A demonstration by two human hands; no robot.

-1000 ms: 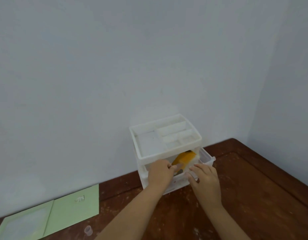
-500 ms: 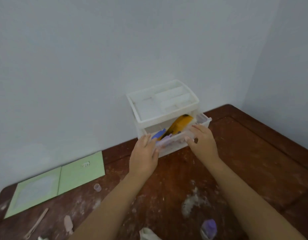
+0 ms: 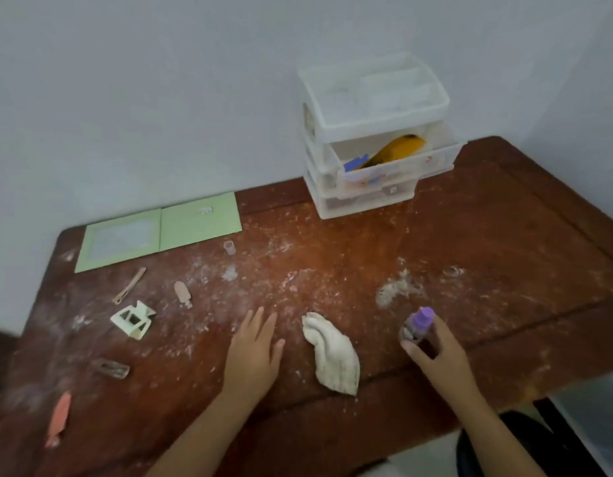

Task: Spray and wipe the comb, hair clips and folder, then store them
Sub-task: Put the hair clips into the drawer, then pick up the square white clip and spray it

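Right hand clamps the small purple-capped spray bottle; left hand lies flat, fingers straight, on the dusty brown tabletop. Beige hair clips wait at ten o'clock, nearer the left, long axes pointing away.

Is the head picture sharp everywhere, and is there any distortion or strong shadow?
Head view: soft all over, the hair clips smeared; the table edges bow from the wide lens; light is flat, with no hard shadow or glare; the right hand and the spray bottle are slightly blurred.
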